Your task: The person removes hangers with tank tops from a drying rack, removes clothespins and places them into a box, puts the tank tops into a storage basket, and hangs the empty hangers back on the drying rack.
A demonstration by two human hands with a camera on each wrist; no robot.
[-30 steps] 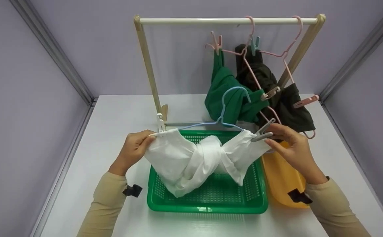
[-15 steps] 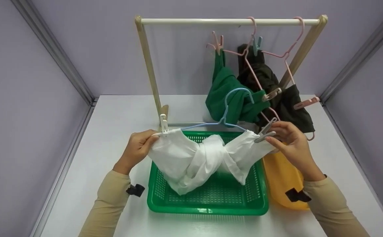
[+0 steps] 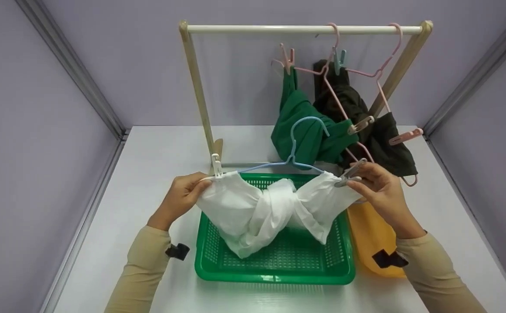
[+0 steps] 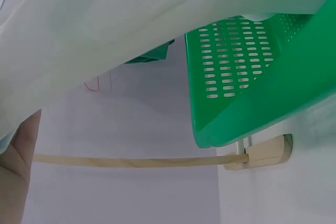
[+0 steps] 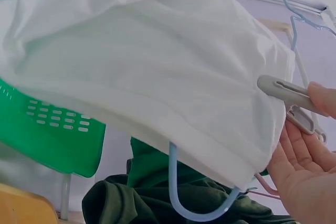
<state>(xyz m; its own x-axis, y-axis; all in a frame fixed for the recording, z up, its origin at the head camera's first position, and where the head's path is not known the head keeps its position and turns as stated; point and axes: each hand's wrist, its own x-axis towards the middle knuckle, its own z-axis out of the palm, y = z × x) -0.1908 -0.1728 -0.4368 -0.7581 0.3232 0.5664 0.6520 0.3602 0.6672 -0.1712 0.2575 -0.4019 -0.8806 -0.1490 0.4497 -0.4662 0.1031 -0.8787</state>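
Note:
A white garment (image 3: 239, 213), bunched in the middle, hangs from a blue hanger (image 3: 293, 161) above the green basket (image 3: 274, 278). My left hand (image 3: 183, 198) pinches the garment's left end at the hanger's tip, beside a white clothespin (image 3: 217, 166) clipped there. With thumb and fingers my right hand (image 3: 383, 195) holds a grey clothespin (image 3: 349, 173) at the garment's right end. In the right wrist view, one leg of this clothespin (image 5: 286, 92) lies over the cloth near its edge. The left wrist view shows only part of my left hand (image 4: 18, 166), mostly behind the cloth.
Behind stands a rack with a white rail (image 3: 257, 29). Pink hangers on it carry a green garment (image 3: 294, 117) and a dark garment (image 3: 392, 152), both held by clothespins. A yellow container (image 3: 372, 243) sits right of the basket. Grey walls enclose the white table (image 3: 157, 148).
Both hands with the garment have shifted very slightly. The hanger's hook swung right, then back left. The grey clothespin's legs look closer together than before.

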